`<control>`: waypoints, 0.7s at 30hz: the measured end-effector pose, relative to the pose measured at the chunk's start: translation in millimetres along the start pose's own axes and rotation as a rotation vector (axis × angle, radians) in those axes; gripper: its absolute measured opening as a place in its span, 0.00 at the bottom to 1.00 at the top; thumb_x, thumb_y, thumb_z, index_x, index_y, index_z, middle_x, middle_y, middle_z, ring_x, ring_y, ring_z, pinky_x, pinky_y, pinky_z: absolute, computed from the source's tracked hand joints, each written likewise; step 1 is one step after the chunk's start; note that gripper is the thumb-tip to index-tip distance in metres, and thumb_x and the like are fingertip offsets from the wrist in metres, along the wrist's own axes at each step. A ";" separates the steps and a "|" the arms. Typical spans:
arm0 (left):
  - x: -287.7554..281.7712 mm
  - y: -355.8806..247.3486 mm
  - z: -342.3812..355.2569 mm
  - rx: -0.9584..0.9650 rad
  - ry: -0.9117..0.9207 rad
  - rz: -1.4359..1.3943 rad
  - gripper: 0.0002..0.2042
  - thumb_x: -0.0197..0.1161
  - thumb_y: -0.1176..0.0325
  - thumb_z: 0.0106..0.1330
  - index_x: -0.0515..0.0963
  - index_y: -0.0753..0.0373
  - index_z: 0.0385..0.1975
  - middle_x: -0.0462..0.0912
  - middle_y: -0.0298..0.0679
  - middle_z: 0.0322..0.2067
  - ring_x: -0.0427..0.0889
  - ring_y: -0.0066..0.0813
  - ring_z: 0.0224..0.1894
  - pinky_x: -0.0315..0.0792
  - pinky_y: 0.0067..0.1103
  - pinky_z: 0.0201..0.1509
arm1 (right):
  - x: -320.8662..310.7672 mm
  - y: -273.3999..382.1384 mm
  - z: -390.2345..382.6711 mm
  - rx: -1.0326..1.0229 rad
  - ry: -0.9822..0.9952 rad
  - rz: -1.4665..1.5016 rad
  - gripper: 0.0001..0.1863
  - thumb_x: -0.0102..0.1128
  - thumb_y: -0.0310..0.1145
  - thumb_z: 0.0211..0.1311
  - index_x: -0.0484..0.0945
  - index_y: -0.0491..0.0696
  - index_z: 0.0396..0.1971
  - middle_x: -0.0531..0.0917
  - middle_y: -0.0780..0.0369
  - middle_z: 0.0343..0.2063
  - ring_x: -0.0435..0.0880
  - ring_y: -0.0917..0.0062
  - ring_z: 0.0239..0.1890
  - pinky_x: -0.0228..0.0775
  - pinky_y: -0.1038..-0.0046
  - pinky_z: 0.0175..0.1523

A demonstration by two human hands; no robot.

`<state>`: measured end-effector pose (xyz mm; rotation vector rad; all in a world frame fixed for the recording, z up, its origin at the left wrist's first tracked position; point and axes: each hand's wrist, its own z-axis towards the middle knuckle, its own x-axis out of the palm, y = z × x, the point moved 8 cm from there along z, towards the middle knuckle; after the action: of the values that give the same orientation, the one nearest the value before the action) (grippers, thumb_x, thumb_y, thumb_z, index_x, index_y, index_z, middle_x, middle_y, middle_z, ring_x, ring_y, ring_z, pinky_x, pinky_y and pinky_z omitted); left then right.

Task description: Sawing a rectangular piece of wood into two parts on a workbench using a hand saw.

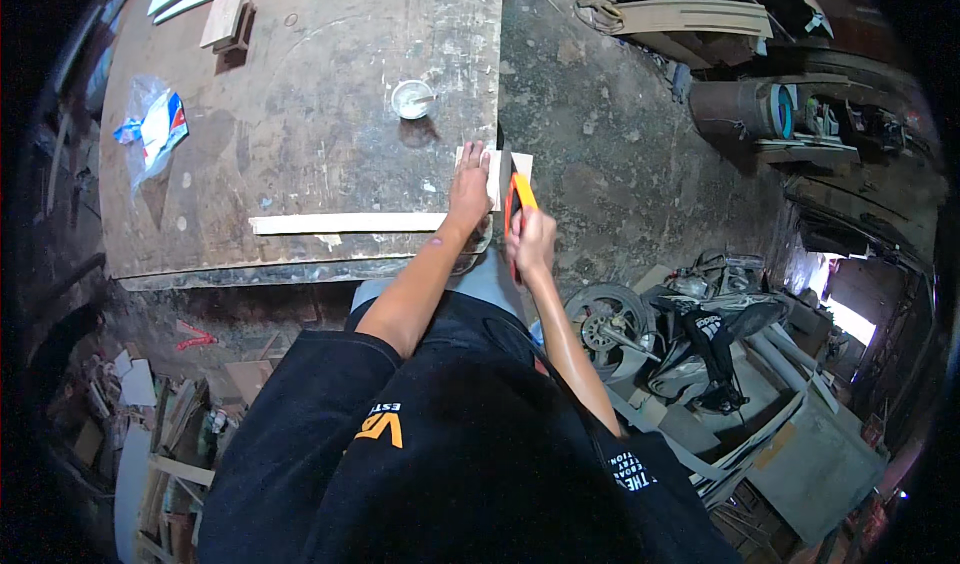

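Observation:
My left hand (469, 182) lies on a pale wooden board (521, 164) at the table's right edge, fingers stretched out and pointing forward. My right hand (532, 236) is closed on the orange handle of a hand saw (521, 189), whose blade stands at the board, just right of my left hand's fingers. A long pale strip of wood (345, 223) lies along the near part of the worn table (300, 134), beside my left wrist. Farther forward stands a small white cup (408, 104) with a stick in it.
A torn plastic bag (154, 126) and short planks (222, 20) lie on the table. To my right are stacked boards (690, 19), a drum (727, 110) and a motorbike (610, 330) among sheets and clutter. Scrap wood (175, 434) is piled behind on the left.

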<state>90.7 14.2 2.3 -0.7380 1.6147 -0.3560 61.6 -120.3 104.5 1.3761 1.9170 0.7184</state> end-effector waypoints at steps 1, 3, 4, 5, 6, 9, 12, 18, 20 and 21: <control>1.8 -3.4 4.0 0.039 -0.052 -0.012 0.41 0.74 0.77 0.43 0.66 0.71 0.64 0.57 0.50 0.71 0.53 0.51 0.74 0.57 0.31 0.75 | 0.6 26.3 24.1 -0.393 -0.104 -0.314 0.29 0.42 0.49 0.68 0.70 0.44 0.12 0.70 0.63 0.07 0.70 0.74 0.12 0.59 0.66 0.21; 4.7 -5.4 -4.3 0.082 -0.087 -0.023 0.41 0.73 0.77 0.44 0.66 0.71 0.64 0.57 0.50 0.71 0.53 0.51 0.74 0.57 0.32 0.75 | 4.7 16.3 57.9 -0.147 -0.117 -0.163 0.29 0.42 0.49 0.68 0.71 0.42 0.13 0.70 0.63 0.08 0.70 0.74 0.13 0.59 0.65 0.22; 7.1 0.8 -10.3 0.053 -0.051 -0.038 0.41 0.72 0.78 0.44 0.66 0.71 0.64 0.57 0.50 0.71 0.52 0.49 0.75 0.55 0.31 0.76 | 9.5 17.8 56.3 -0.096 -0.110 -0.164 0.28 0.42 0.48 0.68 0.71 0.42 0.14 0.71 0.63 0.09 0.71 0.74 0.13 0.59 0.65 0.22; 6.1 3.6 -14.0 0.021 -0.022 -0.054 0.40 0.71 0.79 0.44 0.66 0.71 0.65 0.57 0.49 0.72 0.51 0.48 0.75 0.52 0.30 0.77 | 9.4 11.4 41.4 -0.117 -0.093 -0.146 0.27 0.42 0.48 0.68 0.70 0.44 0.13 0.70 0.64 0.09 0.69 0.75 0.12 0.57 0.67 0.20; 2.0 4.4 -8.3 -0.016 -0.008 -0.072 0.40 0.70 0.80 0.45 0.67 0.70 0.65 0.56 0.48 0.72 0.51 0.46 0.75 0.50 0.29 0.78 | 5.5 5.4 22.1 -0.150 -0.068 -0.134 0.27 0.42 0.47 0.69 0.68 0.45 0.13 0.70 0.65 0.09 0.67 0.77 0.10 0.56 0.68 0.18; -0.3 -1.1 -8.9 -0.047 0.055 -0.047 0.42 0.72 0.79 0.44 0.66 0.69 0.65 0.53 0.46 0.73 0.48 0.45 0.76 0.49 0.28 0.78 | -4.7 16.0 -39.9 0.107 0.012 0.080 0.26 0.41 0.49 0.69 0.63 0.50 0.13 0.64 0.68 0.08 0.60 0.82 0.07 0.49 0.75 0.13; 2.9 -4.3 -7.1 -0.023 0.076 -0.030 0.42 0.73 0.78 0.43 0.66 0.69 0.66 0.53 0.46 0.73 0.48 0.45 0.76 0.49 0.29 0.79 | -1.8 4.0 -2.7 -0.158 -0.064 -0.121 0.28 0.41 0.54 0.69 0.63 0.50 0.14 0.63 0.69 0.08 0.59 0.83 0.07 0.47 0.76 0.12; 1.2 -4.0 -4.5 0.119 -0.089 -0.058 0.34 0.64 0.79 0.49 0.68 0.74 0.62 0.62 0.56 0.68 0.54 0.56 0.73 0.57 0.34 0.75 | 4.1 9.0 20.8 0.007 -0.036 0.077 0.24 0.39 0.52 0.69 0.63 0.51 0.16 0.63 0.69 0.08 0.59 0.82 0.06 0.50 0.75 0.12; 14.6 -4.9 -11.4 0.135 0.001 -0.078 0.36 0.64 0.82 0.42 0.71 0.76 0.59 0.62 0.56 0.68 0.54 0.55 0.73 0.56 0.33 0.75 | 3.1 1.3 -4.9 0.214 -0.009 0.244 0.24 0.38 0.52 0.69 0.63 0.51 0.18 0.61 0.69 0.08 0.58 0.82 0.06 0.50 0.76 0.11; 13.7 -7.7 -14.3 0.110 -0.025 -0.098 0.37 0.66 0.82 0.41 0.70 0.75 0.60 0.61 0.55 0.68 0.54 0.55 0.73 0.56 0.33 0.75 | 2.5 15.3 -18.7 0.202 -0.034 0.194 0.23 0.39 0.53 0.68 0.62 0.51 0.19 0.61 0.69 0.08 0.57 0.83 0.07 0.49 0.77 0.11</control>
<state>78.5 -2.9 -0.8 -0.7364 1.5265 -0.5005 55.7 -114.4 127.3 1.7064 1.8876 0.6000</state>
